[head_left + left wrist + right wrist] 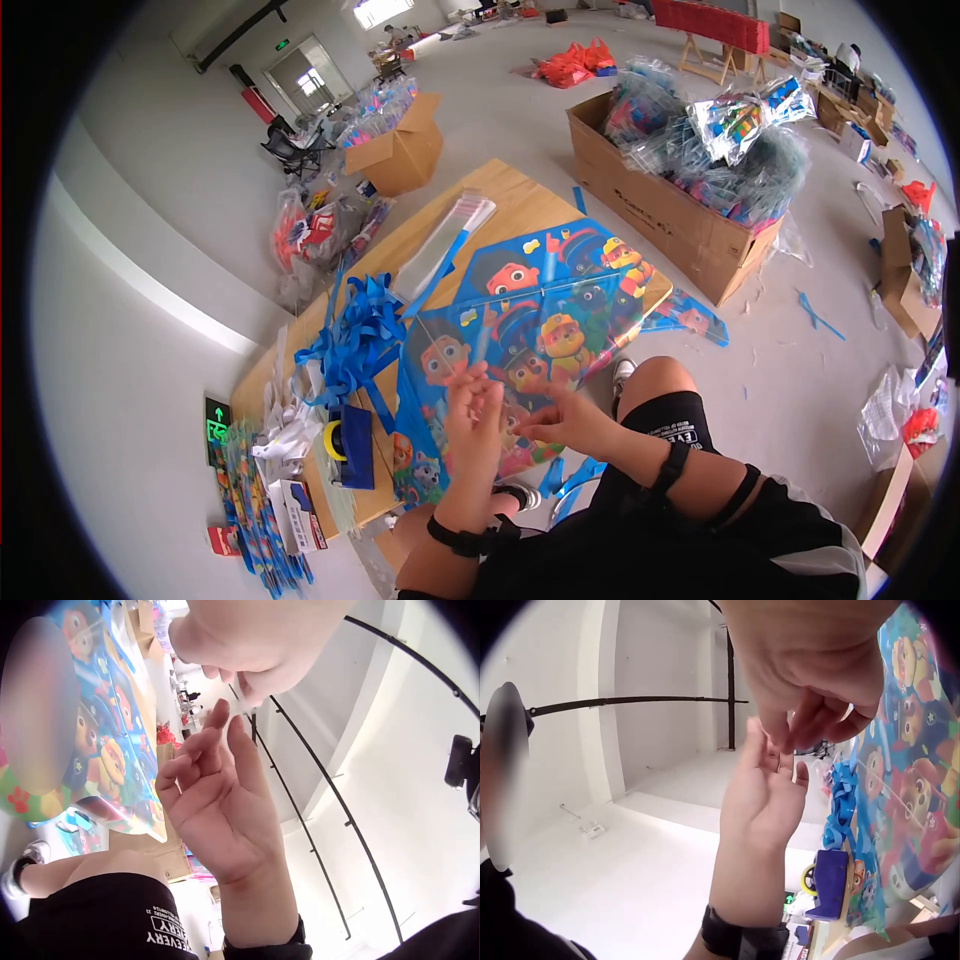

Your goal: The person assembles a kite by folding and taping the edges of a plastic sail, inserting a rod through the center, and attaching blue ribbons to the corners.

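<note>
A blue cartoon-printed kite (560,330) lies over the wooden table, a thin line running across its face. Above its near part, my two hands meet at their fingertips. The left hand (225,802) is turned palm up, fingers loosely bent, its thumb and forefinger tips slightly apart. From the other side the right hand (817,682) reaches in, thumb and fingers brought together. A small whitish, see-through piece (241,708) shows at the right fingertips, close to the left ones; its kind cannot be told.
Blue ribbons (360,330) heap on the table (490,185) at left, near a blue tape dispenser (357,450) with a yellow-cored roll. Long clear packets (440,245) lie behind. A large carton (660,215) of plastic-wrapped goods stands beyond the table, another carton (410,150) at back left.
</note>
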